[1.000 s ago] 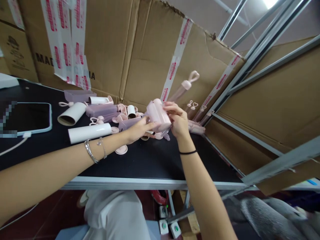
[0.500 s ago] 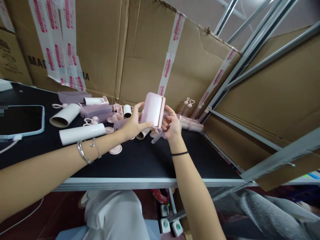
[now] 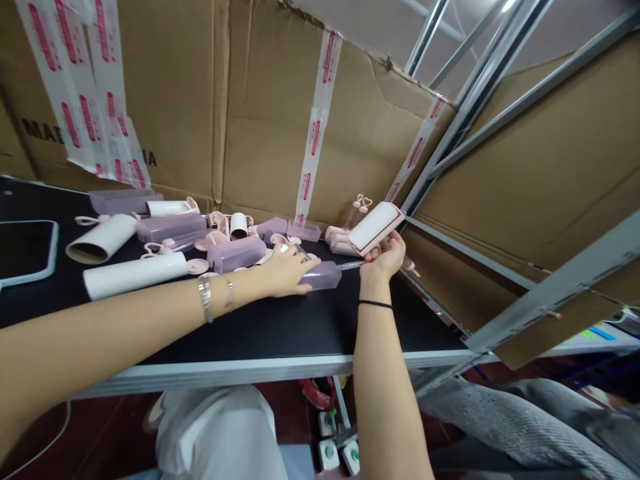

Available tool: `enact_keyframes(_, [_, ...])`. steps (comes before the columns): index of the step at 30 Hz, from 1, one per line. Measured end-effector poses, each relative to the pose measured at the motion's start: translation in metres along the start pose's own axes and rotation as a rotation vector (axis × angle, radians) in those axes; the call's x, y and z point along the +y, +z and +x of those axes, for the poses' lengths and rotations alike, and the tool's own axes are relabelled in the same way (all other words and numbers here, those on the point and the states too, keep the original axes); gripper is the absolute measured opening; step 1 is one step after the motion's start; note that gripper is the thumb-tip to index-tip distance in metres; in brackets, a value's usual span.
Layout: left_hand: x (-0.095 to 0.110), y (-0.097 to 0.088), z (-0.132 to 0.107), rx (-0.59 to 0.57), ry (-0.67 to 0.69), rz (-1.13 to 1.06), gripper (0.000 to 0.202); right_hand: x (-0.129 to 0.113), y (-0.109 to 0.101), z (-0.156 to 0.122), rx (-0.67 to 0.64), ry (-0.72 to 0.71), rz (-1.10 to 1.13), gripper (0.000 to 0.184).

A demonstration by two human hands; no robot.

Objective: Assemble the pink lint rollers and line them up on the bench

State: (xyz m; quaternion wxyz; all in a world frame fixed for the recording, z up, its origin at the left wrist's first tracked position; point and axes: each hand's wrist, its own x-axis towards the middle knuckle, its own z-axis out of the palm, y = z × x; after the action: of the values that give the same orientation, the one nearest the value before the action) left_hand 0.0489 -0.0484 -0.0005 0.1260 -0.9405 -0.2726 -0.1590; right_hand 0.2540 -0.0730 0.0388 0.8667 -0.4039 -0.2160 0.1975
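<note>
My right hand [image 3: 384, 259] holds a white half-round case [image 3: 376, 227] with a reddish-brown edge, tilted at the right of the table. A thin clear stick [image 3: 351, 265] also juts leftward from that hand's fingers. Low over the black tabletop, my left hand [image 3: 286, 272] has its fingers and thumb closed around the end of a translucent purple plastic case [image 3: 324, 275]. Part of that case is hidden under the fingers. Just behind my left hand lies another translucent purple case [image 3: 236, 255].
White tubes [image 3: 135, 273], pale pink lids [image 3: 197, 267] and looped pink pieces are scattered on the left of the black table [image 3: 240, 337]. A phone [image 3: 27, 250] lies at far left. Cardboard [image 3: 270, 120] walls the back; a metal frame [image 3: 450, 157] rises at right.
My left hand has let go of the white case and moved down to the purple case on the table. My right hand has carried the white case to the right.
</note>
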Motion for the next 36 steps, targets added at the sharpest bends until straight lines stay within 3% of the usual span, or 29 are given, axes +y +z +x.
enact_keyframes(6, [-0.02,0.04,0.053,0.077,-0.149,0.078,0.061,0.009,0.008,-0.002,-0.091,0.106,0.144,0.016])
enact_keyframes(10, [-0.025,0.033,0.061,0.18,-0.153,0.124,0.059,0.01,0.01,-0.002,-0.095,0.14,0.222,0.012])
enact_keyframes(12, [-0.025,0.016,0.049,0.184,-0.162,0.143,0.048,0.009,0.011,-0.004,-0.107,0.125,0.24,0.01])
enact_keyframes(15, [-0.02,-0.015,0.009,0.084,-0.12,0.12,0.04,0.007,0.012,-0.008,-0.111,0.138,0.252,0.008])
enact_keyframes(19, [-0.026,-0.034,-0.064,-0.122,0.32,-0.037,0.051,0.008,0.013,-0.011,-0.108,0.201,0.257,0.008])
enact_keyframes(21, [-0.043,-0.03,-0.091,-0.173,0.385,-0.08,0.045,0.011,0.014,-0.012,-0.147,0.203,0.235,0.006])
enact_keyframes(24, [-0.078,-0.016,-0.105,-0.135,0.265,-0.075,0.042,0.016,0.017,-0.015,-0.238,0.171,0.175,0.006])
enact_keyframes(28, [-0.107,0.0,-0.093,-0.067,0.207,-0.014,0.036,0.024,0.022,-0.021,-0.352,0.164,0.097,0.014])
enact_keyframes(32, [-0.089,-0.008,-0.077,-0.015,0.136,-0.006,0.032,0.03,0.024,-0.029,-0.478,0.086,0.002,0.022])
enact_keyframes(36, [-0.059,-0.042,-0.054,0.142,-0.136,-0.293,0.049,0.028,0.031,-0.034,-0.603,-0.067,-0.13,0.024])
